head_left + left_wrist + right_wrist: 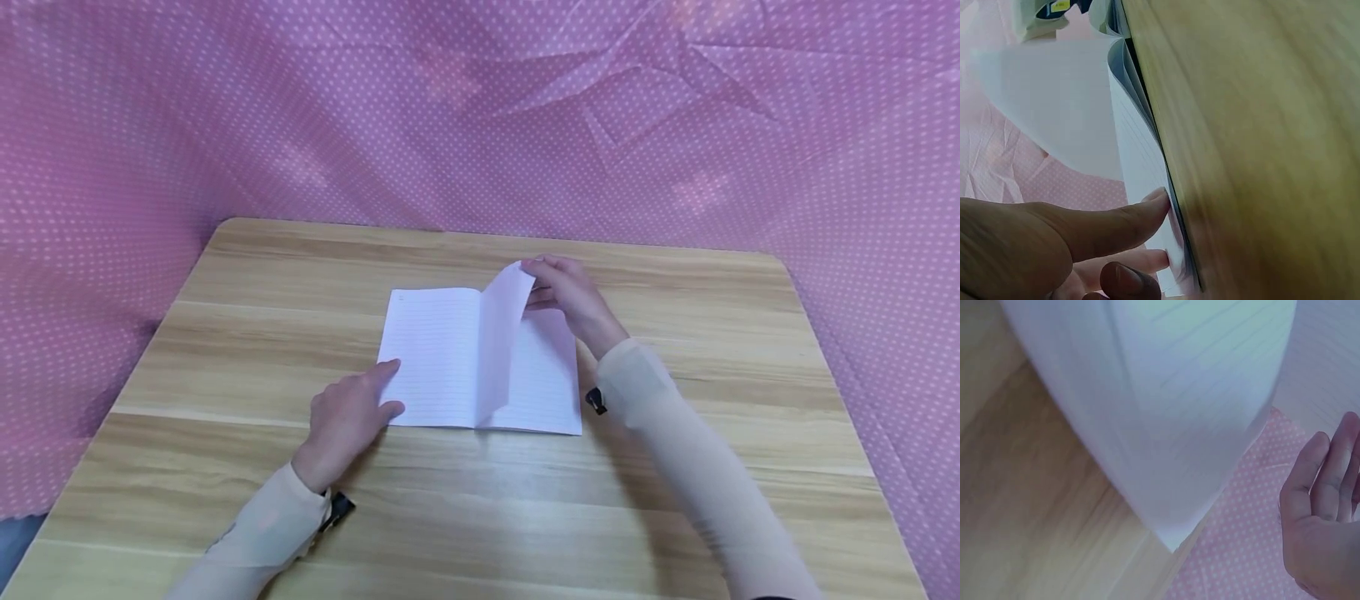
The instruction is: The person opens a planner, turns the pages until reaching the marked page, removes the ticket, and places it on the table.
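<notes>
An open lined notebook (433, 358) lies flat on the wooden table, with one page (501, 342) raised near its middle. At that page's upper outer corner, my right hand (570, 300) pinches the paper with its top fingers. The right wrist view shows the lower fingers of this hand (1325, 487) extended beside the hanging paper (1166, 425); its thumb is out of sight there. My left hand (348, 417) rests at the lower left edge of the notebook, thumb and forefinger stretched out on the left page. Close up, the left thumb (1129, 222) touches the page edge.
The wooden table (240, 350) extends around the notebook on all sides. Pink dotted cloth (450, 125) hangs behind the table and along both sides. Small black devices sit at the left wrist (337, 510) and the right wrist (596, 401).
</notes>
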Motion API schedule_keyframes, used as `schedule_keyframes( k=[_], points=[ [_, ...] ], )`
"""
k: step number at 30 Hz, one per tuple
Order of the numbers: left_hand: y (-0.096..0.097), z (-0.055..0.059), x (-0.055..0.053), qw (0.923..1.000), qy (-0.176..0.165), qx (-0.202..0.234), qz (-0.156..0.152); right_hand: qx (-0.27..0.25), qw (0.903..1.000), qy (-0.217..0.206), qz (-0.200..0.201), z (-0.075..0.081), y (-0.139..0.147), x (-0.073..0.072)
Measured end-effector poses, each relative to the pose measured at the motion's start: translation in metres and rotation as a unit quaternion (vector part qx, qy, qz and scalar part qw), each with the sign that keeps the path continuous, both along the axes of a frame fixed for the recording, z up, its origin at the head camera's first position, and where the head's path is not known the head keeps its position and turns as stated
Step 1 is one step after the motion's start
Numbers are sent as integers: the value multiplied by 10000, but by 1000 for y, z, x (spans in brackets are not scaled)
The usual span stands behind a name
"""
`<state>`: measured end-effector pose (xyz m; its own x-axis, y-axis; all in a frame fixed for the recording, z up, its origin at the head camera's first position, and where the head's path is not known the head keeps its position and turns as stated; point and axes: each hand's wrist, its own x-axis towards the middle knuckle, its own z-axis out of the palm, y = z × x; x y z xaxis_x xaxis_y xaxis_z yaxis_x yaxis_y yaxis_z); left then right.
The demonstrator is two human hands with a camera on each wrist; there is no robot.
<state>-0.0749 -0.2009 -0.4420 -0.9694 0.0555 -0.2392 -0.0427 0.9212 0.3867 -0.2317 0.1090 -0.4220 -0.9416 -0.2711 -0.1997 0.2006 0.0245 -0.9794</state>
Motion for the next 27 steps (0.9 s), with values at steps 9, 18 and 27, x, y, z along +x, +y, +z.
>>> schedule_keyframes(
  k=[9,18,27],
  points=[
    [18,12,7,9891,1257,755,119,-441,9988,-227,5,0,-10,3],
    [59,27,21,9409,3073,1316,-545,-649,9971,-370,112,3,-17,5],
    [59,17,20,9148,3931,752,-538,-351,9985,-309,278,4,-18,7]
  ],
)
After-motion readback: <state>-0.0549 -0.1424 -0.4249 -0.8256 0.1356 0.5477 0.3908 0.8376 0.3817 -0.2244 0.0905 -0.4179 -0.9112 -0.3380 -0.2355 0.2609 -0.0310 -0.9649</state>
